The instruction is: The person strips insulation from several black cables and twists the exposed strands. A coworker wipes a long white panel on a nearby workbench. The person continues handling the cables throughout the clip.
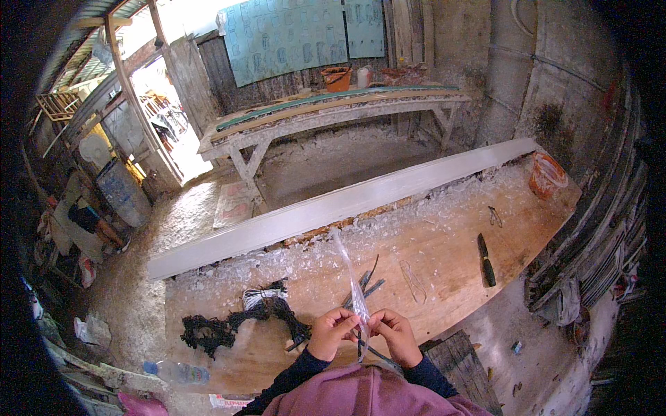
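While pinching a clear plastic strip point(356, 295) near its lower end, hold left hand point(333, 334) and right hand point(394, 337) almost together at the near side of the tabletop point(451, 270), with the fingers of both closed on the plastic. Find the strip running away from the fingers toward the far side, tapering as it goes. Just beside it, see dark flat strips point(374, 286) poking out toward the far right. To the left, notice a tangled black cord bundle point(206, 335) lying on the wood, next to a white cord bundle point(262, 298). To the right, see a thin pale loop point(411, 279), then a dark knife point(487, 267), narrow end pointing far. Farther off, spot a small dark wire point(494, 216). At the far right corner, find an orange bucket point(547, 177) smeared with white. Along the far edge, see a long white board point(347, 201), with white flakes scattered on its near side.
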{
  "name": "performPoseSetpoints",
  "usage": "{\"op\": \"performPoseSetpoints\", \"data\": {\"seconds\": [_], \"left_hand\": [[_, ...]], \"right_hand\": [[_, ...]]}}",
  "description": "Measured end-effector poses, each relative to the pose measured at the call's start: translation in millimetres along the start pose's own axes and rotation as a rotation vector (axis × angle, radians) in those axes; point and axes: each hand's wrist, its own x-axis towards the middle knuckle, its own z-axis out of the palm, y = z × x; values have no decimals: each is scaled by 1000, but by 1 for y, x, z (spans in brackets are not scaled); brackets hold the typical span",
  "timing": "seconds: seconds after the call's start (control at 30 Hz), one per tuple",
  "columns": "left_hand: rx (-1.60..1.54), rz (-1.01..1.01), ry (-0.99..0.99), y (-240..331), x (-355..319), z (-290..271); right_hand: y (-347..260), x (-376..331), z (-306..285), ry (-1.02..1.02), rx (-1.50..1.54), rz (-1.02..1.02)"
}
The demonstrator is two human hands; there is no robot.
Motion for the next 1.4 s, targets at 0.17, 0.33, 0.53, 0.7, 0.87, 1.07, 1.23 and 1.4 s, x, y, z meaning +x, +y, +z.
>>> {"op": "performPoseSetpoints", "data": {"seconds": [0.17, 0.33, 0.53, 0.7, 0.87, 1.07, 1.23, 1.4], "left_hand": [[-20, 3, -27, -2, 0, -3], [162, 78, -52, -2, 1, -3], [347, 100, -85, 3, -2, 0], [387, 77, -121, 7, -4, -1], [260, 152, -130, 5, -4, 3], [454, 282, -72, 5, -4, 7], [594, 324, -67, 9, -5, 6], [665, 318, -110, 8, -4, 4]], "right_hand": [[-1, 0, 0, 1, 66, 21], [-3, -1, 0, -1, 13, 11], [-3, -2, -2, -19, -98, 4], [-1, -3, -4, -9, -217, -35], [-3, -5, -3, 28, -230, -47], [-3, -6, 0, 81, -391, -221], [-7, -7, 3, 101, -534, -305], [-8, -7, 3, 109, -674, -371]]}}
